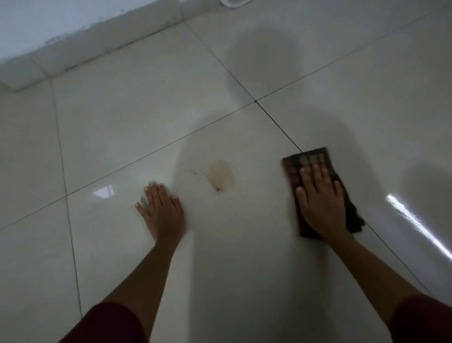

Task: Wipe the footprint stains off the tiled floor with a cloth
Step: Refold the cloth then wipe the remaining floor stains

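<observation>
A light brown footprint stain (220, 175) with small specks around it marks the glossy white tiled floor (146, 117) between my two hands. My left hand (162, 213) lies flat on the tile to the left of the stain, fingers spread, holding nothing. My right hand (322, 203) presses flat on a dark checked cloth (309, 159), folded into an oblong, which lies on the floor to the right of the stain. The cloth sits apart from the stain, across a dark grout line.
A white wall with a tiled skirting (93, 44) runs along the top left. A pale object (232, 3) shows partly at the top edge. Dark grout lines cross the floor, and bright reflections (415, 222) shine at the right.
</observation>
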